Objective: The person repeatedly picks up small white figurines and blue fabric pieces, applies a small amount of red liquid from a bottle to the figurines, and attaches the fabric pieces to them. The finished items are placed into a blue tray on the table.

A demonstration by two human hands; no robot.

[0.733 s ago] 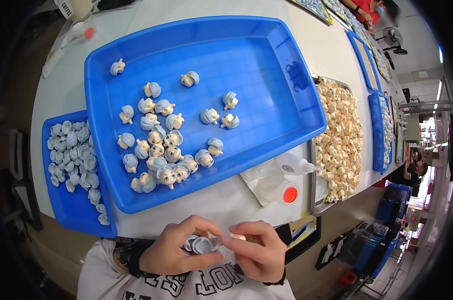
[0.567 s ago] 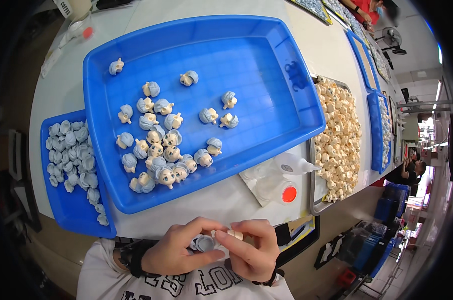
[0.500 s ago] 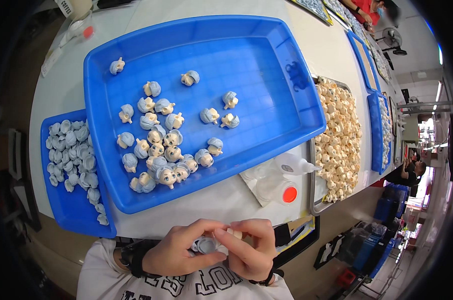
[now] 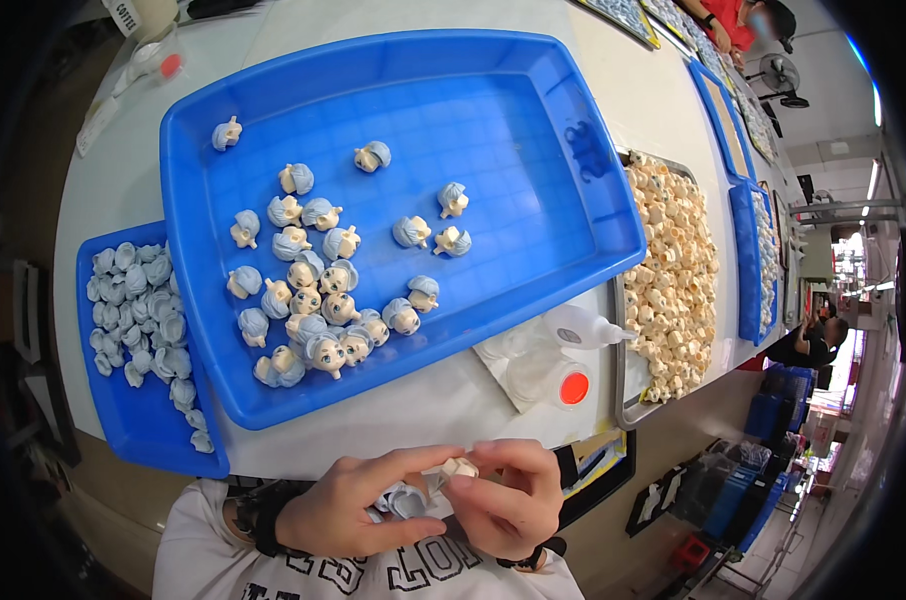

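Low in front of my body, my left hand (image 4: 338,508) is closed around a light-blue doll hair piece (image 4: 405,501), its hollow side partly showing. Part of another pale blue edge shows beside it, too covered to make out. Between the thumb and fingers of my right hand (image 4: 518,500) is a small cream doll head piece (image 4: 459,467), close to the left fingertips. The two pieces are apart. Beyond my hands, a large blue tray (image 4: 473,345) holds several assembled doll heads (image 4: 325,353) with light-blue hair, mostly in its near left part.
A smaller blue tray (image 4: 153,425) of loose hair pieces (image 4: 143,300) stands at the left. On the right, a metal tray (image 4: 628,412) is heaped with cream head pieces (image 4: 673,280). A white squeeze bottle (image 4: 583,327) and a clear red-capped bottle (image 4: 548,380) stand between. A co-worker (image 4: 738,30) sits far right.
My hands have come slightly apart. The cream head piece, mostly covered by fingers before, now shows above the hair piece. The view has shifted a little.
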